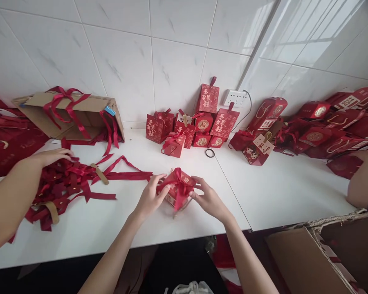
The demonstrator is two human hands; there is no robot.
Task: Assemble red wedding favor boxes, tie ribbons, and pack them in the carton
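A small red gift box (pixel 171 197) with a ribbon bow (pixel 180 187) on top is between my hands on the white table. My left hand (pixel 153 192) holds its left side, thumb pressed near the bow and fingers curved behind. From the right, my right hand (pixel 207 199) grips the box, its thumb and fingers against the ribbon and edge. The bow's tail hangs down the front, and a thin cord loop shows below it. The far side of the box is hidden.
At left, a co-worker's hand (pixel 57 156) touches a pile of red ribbons (pixel 64 179). Behind stands a cardboard box (pixel 76 108) draped with ribbon. Finished red boxes (pixel 185 132) line the wall near a power strip (pixel 236 98). Another person's arm (pixel 364 179) and an open carton (pixel 297 249) are right.
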